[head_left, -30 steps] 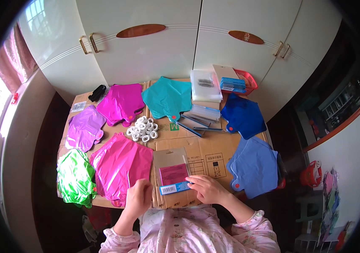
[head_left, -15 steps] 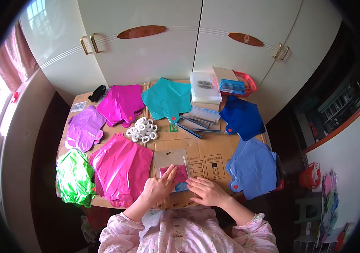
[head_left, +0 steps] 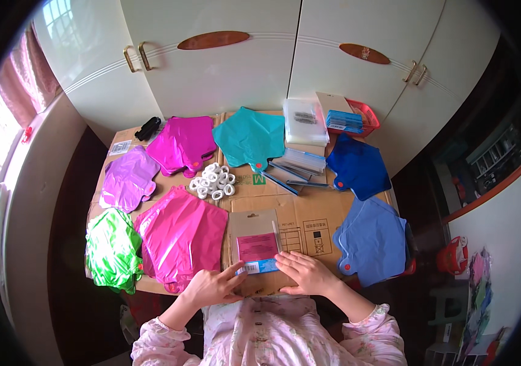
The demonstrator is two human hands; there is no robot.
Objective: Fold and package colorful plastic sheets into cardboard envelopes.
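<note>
A flat packet (head_left: pixel 256 246) lies in front of me: clear film over a grey-beige card with a hang hole, a folded magenta piece inside and a blue strip along its lower edge. My left hand (head_left: pixel 214 286) rests its fingertips at the packet's lower left corner, thumb apart. Across from it, my right hand (head_left: pixel 307 273) has its fingers stretched onto the lower right corner. Neither hand has its fingers wrapped around anything. Left of the packet lies a stack of shiny pink foil shapes (head_left: pixel 181 235), each with a rounded tab at the near end.
Cardboard (head_left: pixel 300 210) covers the table. Around it lie foil stacks in green (head_left: pixel 113 250), lilac (head_left: pixel 128 177), magenta (head_left: pixel 181 143), teal (head_left: pixel 249 138), dark blue (head_left: pixel 359 166) and light blue (head_left: pixel 375 244). White rings (head_left: pixel 215 181), more packets (head_left: pixel 300 165), clear bags (head_left: pixel 305 122) and a red basket (head_left: pixel 367 119) stand farther back.
My left hand has slid off the packet's middle, down to its lower left corner, uncovering the magenta piece. The right hand stays at the lower right. The whole view has shifted slightly.
</note>
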